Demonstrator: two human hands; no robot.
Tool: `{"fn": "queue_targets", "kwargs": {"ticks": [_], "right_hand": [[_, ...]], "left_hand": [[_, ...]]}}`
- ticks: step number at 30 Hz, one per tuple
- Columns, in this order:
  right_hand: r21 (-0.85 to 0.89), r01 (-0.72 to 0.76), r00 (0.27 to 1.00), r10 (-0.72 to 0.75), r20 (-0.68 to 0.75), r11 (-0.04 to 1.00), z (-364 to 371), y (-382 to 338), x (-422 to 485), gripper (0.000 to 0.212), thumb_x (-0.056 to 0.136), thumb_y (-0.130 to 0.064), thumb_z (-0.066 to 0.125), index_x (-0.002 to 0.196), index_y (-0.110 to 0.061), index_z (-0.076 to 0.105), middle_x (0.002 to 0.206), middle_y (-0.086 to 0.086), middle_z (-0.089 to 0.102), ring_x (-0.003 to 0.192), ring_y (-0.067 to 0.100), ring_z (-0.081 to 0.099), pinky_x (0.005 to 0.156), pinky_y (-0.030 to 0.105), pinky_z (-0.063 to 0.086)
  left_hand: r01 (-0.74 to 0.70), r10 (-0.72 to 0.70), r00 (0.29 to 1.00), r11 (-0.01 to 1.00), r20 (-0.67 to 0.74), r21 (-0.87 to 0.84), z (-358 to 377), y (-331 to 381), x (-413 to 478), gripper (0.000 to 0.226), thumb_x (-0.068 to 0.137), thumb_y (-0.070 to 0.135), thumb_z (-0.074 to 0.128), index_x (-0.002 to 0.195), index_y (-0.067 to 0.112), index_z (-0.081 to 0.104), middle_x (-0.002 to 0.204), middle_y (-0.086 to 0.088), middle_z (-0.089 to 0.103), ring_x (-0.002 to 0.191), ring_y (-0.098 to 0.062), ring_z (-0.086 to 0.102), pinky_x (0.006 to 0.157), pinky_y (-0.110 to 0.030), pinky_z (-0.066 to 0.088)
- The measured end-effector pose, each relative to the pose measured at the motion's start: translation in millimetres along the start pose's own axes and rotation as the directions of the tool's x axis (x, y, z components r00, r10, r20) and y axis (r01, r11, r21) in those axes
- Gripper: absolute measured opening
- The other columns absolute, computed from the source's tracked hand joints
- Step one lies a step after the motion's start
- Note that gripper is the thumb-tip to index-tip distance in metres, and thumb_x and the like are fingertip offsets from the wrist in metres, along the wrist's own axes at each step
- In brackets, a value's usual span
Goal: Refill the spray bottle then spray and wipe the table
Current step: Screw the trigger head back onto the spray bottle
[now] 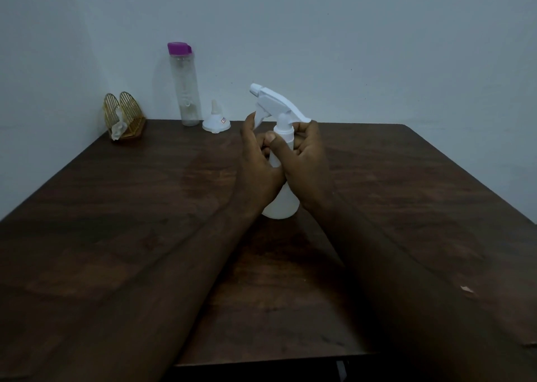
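Table (116,207), dark wood, against pale wall (377,47); left hand (258,164), right hand (309,161) grip upright spray bottle (280,207).

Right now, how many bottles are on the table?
2. The white spray bottle stands on the table, gripped by the left hand and right hand. The clear bottle with a purple cap stands at the far edge beside the white funnel. None appears hidden.

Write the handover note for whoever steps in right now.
Left hand: grips the spray bottle, upright mid-table. Right hand: grips its collar under the trigger head. Water bottle, capped, and funnel stand at the table's back edge; tissue holder back left. Done: nothing visible; head on. To do: unscrew, refill, spray, wipe.
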State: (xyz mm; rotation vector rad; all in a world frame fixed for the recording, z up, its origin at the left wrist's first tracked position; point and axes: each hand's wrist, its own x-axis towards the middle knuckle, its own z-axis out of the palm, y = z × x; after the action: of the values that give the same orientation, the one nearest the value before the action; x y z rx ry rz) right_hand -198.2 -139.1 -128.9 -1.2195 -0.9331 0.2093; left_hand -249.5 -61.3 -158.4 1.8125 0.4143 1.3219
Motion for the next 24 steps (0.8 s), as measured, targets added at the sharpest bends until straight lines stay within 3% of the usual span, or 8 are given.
{"fn": "queue_targets", "kwargs": {"ticks": [5, 11, 16, 21, 24], "right_hand": [[0.06, -0.018, 0.998, 0.014, 0.069, 0.998, -4.1, -1.0, 1.6, 0.011, 0.096, -0.021, 0.055, 0.106, -0.017, 0.059, 0.085, -0.002, 0.072, 0.079, 0.014, 0.07, 0.072, 0.028, 0.057], [0.033, -0.021, 1.0, 0.02, 0.019, 0.999, -1.0, 0.9, -0.1, 0.026, 0.09, -0.022, 0.068, 0.109, -0.02, 0.05, 0.092, 0.008, 0.074, 0.084, 0.022, 0.073, 0.079, 0.04, 0.059], [0.116, -0.03, 0.998, 0.023, 0.057, 0.993, -2.6, 0.1, 0.5, 0.013, 0.095, -0.019, 0.055, 0.108, -0.015, 0.057, 0.084, -0.002, 0.072, 0.078, 0.014, 0.07, 0.07, 0.028, 0.056], [0.071, -0.014, 1.0, 0.014, 0.002, 0.997, 0.2, 1.8, -1.7, 0.027, 0.091, -0.017, 0.066, 0.113, -0.011, 0.052, 0.093, 0.011, 0.073, 0.084, 0.023, 0.072, 0.076, 0.036, 0.059], [0.099, -0.024, 0.999, 0.021, 0.034, 0.995, -0.8, 0.7, -1.1, 0.02, 0.094, -0.02, 0.058, 0.112, -0.012, 0.055, 0.089, 0.008, 0.072, 0.081, 0.021, 0.071, 0.076, 0.036, 0.058]], "left_hand": [[-0.02, 0.02, 1.0, 1.0, 0.001, -0.02, -0.6, -0.4, -2.0, 0.09, 0.079, 0.018, 0.076, 0.148, 0.007, 0.02, 0.086, 0.011, 0.063, 0.082, 0.009, 0.063, 0.067, -0.006, 0.047], [0.005, -0.004, 1.0, 1.0, 0.004, -0.03, 0.4, -1.7, 0.0, 0.091, 0.079, 0.02, 0.075, 0.149, 0.011, 0.018, 0.087, 0.022, 0.065, 0.086, 0.008, 0.064, 0.071, -0.007, 0.048], [-0.006, 0.006, 1.0, 0.998, 0.005, -0.057, -0.5, 0.0, -2.1, 0.09, 0.077, 0.028, 0.073, 0.148, 0.014, 0.02, 0.084, 0.007, 0.066, 0.081, 0.0, 0.067, 0.068, -0.012, 0.051], [0.0, 0.0, 1.0, 1.0, 0.002, -0.009, 0.0, -3.2, -0.5, 0.087, 0.084, 0.014, 0.074, 0.15, 0.01, 0.017, 0.092, 0.011, 0.066, 0.088, 0.002, 0.065, 0.076, -0.014, 0.051], [0.001, -0.001, 1.0, 0.999, 0.011, -0.036, -0.8, -1.3, -1.0, 0.09, 0.08, 0.026, 0.074, 0.149, 0.012, 0.018, 0.086, 0.006, 0.066, 0.083, 0.0, 0.066, 0.069, -0.01, 0.049]]}}
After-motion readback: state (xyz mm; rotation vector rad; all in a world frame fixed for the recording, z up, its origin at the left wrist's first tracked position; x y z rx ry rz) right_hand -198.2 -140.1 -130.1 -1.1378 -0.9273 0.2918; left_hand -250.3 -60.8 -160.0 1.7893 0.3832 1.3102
